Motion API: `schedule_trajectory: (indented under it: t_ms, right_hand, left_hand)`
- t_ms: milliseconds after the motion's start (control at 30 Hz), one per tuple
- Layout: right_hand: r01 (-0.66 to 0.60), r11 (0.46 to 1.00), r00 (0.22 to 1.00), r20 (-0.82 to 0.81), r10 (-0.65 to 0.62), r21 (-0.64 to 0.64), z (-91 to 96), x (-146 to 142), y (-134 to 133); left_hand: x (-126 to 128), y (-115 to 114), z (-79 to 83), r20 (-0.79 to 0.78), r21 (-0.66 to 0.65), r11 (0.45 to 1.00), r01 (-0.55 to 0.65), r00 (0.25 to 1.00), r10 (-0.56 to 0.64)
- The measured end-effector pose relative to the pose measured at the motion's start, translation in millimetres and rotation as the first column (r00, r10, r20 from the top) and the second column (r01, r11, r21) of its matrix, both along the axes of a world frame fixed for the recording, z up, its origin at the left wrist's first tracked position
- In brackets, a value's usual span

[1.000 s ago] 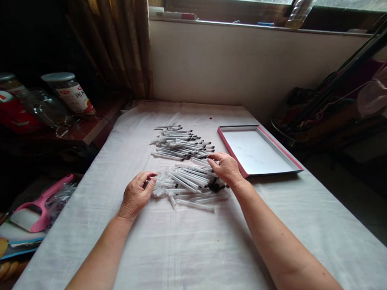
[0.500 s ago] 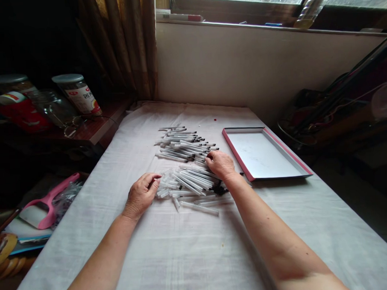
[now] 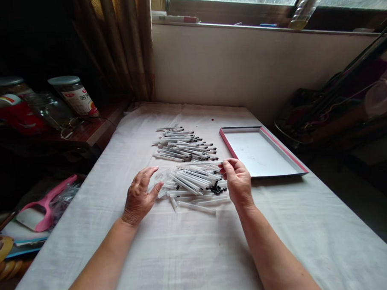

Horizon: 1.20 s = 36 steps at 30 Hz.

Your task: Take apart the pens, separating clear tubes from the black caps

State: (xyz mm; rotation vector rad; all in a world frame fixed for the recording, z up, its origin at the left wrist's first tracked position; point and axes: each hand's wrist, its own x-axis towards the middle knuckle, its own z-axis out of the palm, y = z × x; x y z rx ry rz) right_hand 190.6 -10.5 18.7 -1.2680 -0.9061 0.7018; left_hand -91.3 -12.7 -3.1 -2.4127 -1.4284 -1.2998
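My right hand (image 3: 238, 179) is closed in a pinch on one end of a thin, pale pen refill (image 3: 194, 163), which stretches left above the near pile. My left hand (image 3: 140, 196) is open, thumb and fingers apart, close to the refill's other end. Between my hands lies a heap of clear pen barrels (image 3: 198, 208) and thin white refills (image 3: 187, 182). Small black plugs (image 3: 216, 188) are clustered at the heap's right side. Farther back, a second pile of pens with black ends (image 3: 183, 145) lies roughly side by side.
A shallow pink-rimmed box lid (image 3: 261, 152) sits on the right of the cloth-covered table (image 3: 185, 256). On the left, a dark shelf (image 3: 96, 130) bears a labelled jar (image 3: 79, 96) and glasses (image 3: 67, 131). A pink-handled tool (image 3: 50, 207) lies below it.
My right hand has drawn back from the far pile toward me and right, bringing a thin refill with it. My left hand's thumb and fingers have spread apart.
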Motion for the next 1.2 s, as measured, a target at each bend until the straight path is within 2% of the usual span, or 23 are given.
schedule_trajectory:
  t_ms: [133, 233, 367, 467, 533, 633, 700, 767, 867, 967, 1133, 1200]
  right_hand:
    - [-0.193, 0.98, 0.971, -0.156, 0.184, -0.044, -2.6, -22, -19]
    - [-0.247, 0.966, 0.941, -0.254, 0.222, -0.071, -4.1, -33, -21]
    - [-0.281, 0.956, 0.918, -0.315, 0.242, -0.086, -6.0, -37, -20]
    - [-0.308, 0.949, 0.911, -0.31, 0.274, -0.066, -7.3, -34, -22]
    - [-0.33, 0.943, 0.907, -0.293, 0.303, -0.048, -7.9, -31, -23]
    - [-0.348, 0.937, 0.909, -0.25, 0.333, -0.017, -8.4, -29, -24]
    - [-0.347, 0.938, 0.916, -0.215, 0.338, -0.003, -9.2, -29, -24]
    - [-0.343, 0.939, 0.923, -0.186, 0.335, -0.01, -10.2, -29, -24]
    - [-0.334, 0.941, 0.933, -0.162, 0.323, -0.049, -11.4, -30, -25]
    - [-0.339, 0.938, 0.934, -0.146, 0.327, -0.069, -11.3, -29, -25]
    - [-0.359, 0.932, 0.927, -0.135, 0.35, -0.042, -9.2, -29, -27]
    - [-0.353, 0.934, 0.93, -0.134, 0.343, -0.051, -8.9, -29, -27]
  left_hand:
    - [10, -7, 5.7, -0.088, 0.062, 0.996, 0.071, 0.994, -0.066]
    - [13, -10, 7.1, -0.116, 0.05, 0.994, 0.093, 0.989, -0.087]
    - [13, -10, 9.8, -0.058, 0.002, 0.994, 0.109, 0.992, -0.109]
    - [13, -12, 12.5, 0.048, -0.101, 0.989, 0.113, 0.993, -0.108]
    - [13, -13, 13.7, 0.144, -0.226, 0.967, 0.115, 0.986, -0.083]
    - [15, -14, 14.3, 0.299, -0.45, 0.882, 0.143, 0.954, -0.002]
    - [15, -14, 13.9, 0.398, -0.543, 0.814, 0.205, 0.917, 0.035]
    - [16, -13, 13.1, 0.486, -0.562, 0.78, 0.275, 0.873, 0.043]
    - [15, -12, 12.9, 0.552, -0.527, 0.796, 0.299, 0.832, 0.052]
    - [13, -12, 14.6, 0.534, -0.536, 0.8, 0.269, 0.842, 0.075]
    - [10, -10, 15.1, 0.487, -0.596, 0.752, 0.283, 0.871, 0.059]
    - [11, -10, 13.6, 0.504, -0.595, 0.75, 0.288, 0.861, 0.069]
